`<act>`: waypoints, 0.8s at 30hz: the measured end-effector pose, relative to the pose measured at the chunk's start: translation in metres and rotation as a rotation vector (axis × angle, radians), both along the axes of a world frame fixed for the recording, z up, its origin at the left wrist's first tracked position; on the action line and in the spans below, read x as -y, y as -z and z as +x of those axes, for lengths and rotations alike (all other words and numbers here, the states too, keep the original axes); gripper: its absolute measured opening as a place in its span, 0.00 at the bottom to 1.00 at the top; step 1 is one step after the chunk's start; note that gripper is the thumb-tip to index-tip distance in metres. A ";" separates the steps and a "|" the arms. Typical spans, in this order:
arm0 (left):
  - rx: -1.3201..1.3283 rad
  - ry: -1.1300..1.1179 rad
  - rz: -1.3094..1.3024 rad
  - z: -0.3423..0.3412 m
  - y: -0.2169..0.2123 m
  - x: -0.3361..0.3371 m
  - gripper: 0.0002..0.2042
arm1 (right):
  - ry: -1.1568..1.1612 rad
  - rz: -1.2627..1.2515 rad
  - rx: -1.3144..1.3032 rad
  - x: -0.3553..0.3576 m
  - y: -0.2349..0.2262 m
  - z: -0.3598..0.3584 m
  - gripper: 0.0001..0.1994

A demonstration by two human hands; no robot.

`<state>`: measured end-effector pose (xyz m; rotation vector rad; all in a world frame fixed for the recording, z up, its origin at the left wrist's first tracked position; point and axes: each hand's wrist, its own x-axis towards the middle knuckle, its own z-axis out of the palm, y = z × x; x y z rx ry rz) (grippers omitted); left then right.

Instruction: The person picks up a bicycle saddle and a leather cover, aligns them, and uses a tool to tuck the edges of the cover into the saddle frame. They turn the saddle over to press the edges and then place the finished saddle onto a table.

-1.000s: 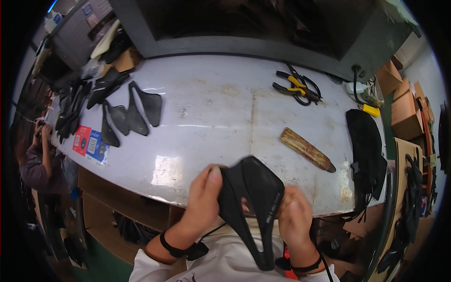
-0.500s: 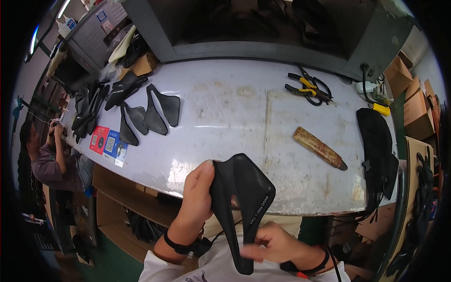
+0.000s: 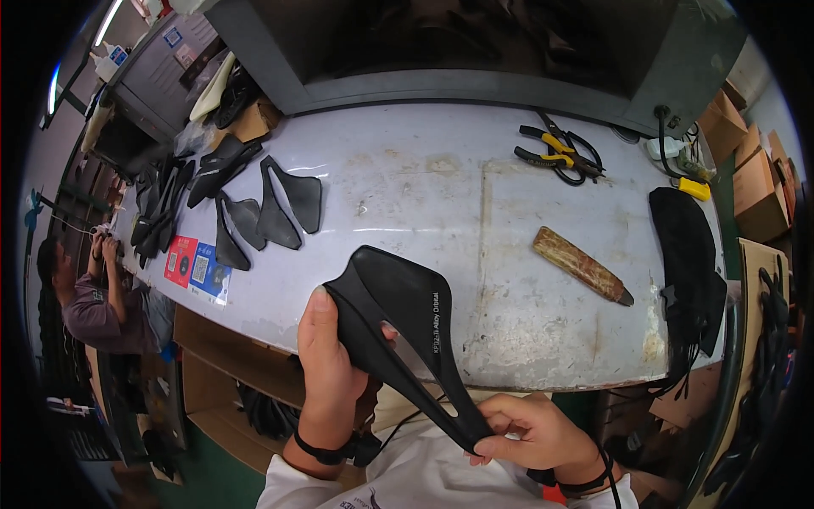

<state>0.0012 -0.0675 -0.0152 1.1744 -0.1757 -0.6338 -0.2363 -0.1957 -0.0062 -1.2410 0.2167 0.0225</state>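
A black bicycle saddle cover (image 3: pixel 405 293) with a long central slot is held up in front of me, over the near edge of the table. My left hand (image 3: pixel 326 348) grips its wide end from the left, thumb on top and fingers underneath. At the narrow nose end, my right hand (image 3: pixel 530 433) pinches the tip between thumb and fingers. The cover tilts, its wide end far and left, its nose near and right. Several similar black saddle covers (image 3: pixel 291 199) lie on the left of the table.
Pliers and scissors with yellow-and-black handles (image 3: pixel 560 157) lie at the far right. A worn, taped knife-like tool (image 3: pixel 581 265) rests nearer. A black pouch (image 3: pixel 682 263) sits along the right edge. Behind stands a grey metal cabinet (image 3: pixel 475 89). At far left, another person (image 3: pixel 106 297) works.
My right hand has closed on the saddle cover's nose. The cover has swung, its wide end going left and away, its nose to the right.
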 end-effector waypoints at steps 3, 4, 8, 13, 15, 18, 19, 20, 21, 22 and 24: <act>-0.073 0.058 0.030 0.003 -0.008 -0.001 0.23 | 0.013 0.224 -0.039 -0.001 0.008 -0.001 0.17; -0.075 0.056 0.031 0.003 -0.009 -0.001 0.23 | 0.031 0.374 -0.087 0.000 0.011 -0.001 0.17; -0.090 0.039 -0.040 -0.003 -0.017 -0.001 0.20 | 0.089 0.348 -0.078 0.008 0.005 -0.001 0.17; 0.442 -0.068 -0.154 -0.064 -0.023 -0.002 0.23 | 0.450 -1.082 0.104 0.019 0.005 0.021 0.15; 0.860 -0.272 -0.285 -0.079 -0.045 0.020 0.23 | 0.527 -1.106 0.214 0.019 0.011 0.021 0.15; 0.825 -0.404 -0.252 -0.100 -0.032 0.020 0.29 | 0.672 -1.096 0.384 0.025 0.030 0.017 0.18; 0.821 -0.353 -0.240 -0.104 -0.034 0.020 0.28 | 0.710 -1.140 0.351 0.028 0.036 0.015 0.18; 0.819 -0.302 -0.229 -0.107 -0.034 0.018 0.27 | 0.715 -1.098 0.405 0.031 0.042 0.011 0.18; 0.807 -0.274 -0.265 -0.103 -0.026 0.011 0.27 | 0.711 -1.043 0.476 0.033 0.045 0.004 0.18; 1.185 -0.330 0.030 -0.093 -0.012 0.003 0.27 | 0.742 -1.077 0.456 0.034 0.044 -0.007 0.18; 1.552 -0.384 0.311 -0.072 0.005 -0.005 0.27 | 0.595 -0.826 0.336 0.036 0.038 -0.023 0.18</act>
